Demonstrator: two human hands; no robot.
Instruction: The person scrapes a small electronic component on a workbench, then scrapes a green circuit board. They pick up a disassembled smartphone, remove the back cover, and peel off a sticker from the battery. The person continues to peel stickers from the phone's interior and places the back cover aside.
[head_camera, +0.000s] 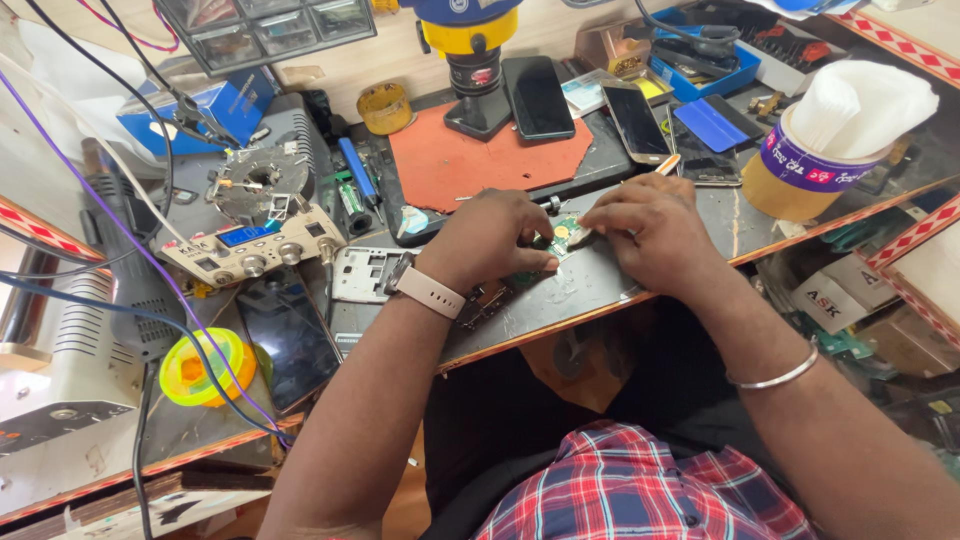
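A small green circuit board (556, 238) is pinched between both hands near the front edge of the dark workbench (700, 215). The left hand (487, 240) is curled over the board's left end, fingers closed on it; the right hand (640, 228) is closed on the right end, fingertips pressed down. Most of the board is hidden by the knuckles, so exact finger placement can't be told.

Surroundings are crowded. Just beside the left wrist, w/ a pale watch strap (428, 292), a grey phone mid-frame (362, 272) is laid flat. Further left, a beige control unit w/ knobs (250, 250) and a dark phone screen (290, 340) are seen, plus a yellow-green tape spool (200, 367). Behind the hands an orange work mat (480, 160) is spread, w/ a microscope base (478, 100) stood on it. Two phones are laid nearby: a black one (538, 97) and one w/ a lighter frame (637, 122). At right, well apart from the hands, a tub of white tissue (835, 135) is stood. Purple and blue cables (110, 230) are run across the left side, clear of the board.
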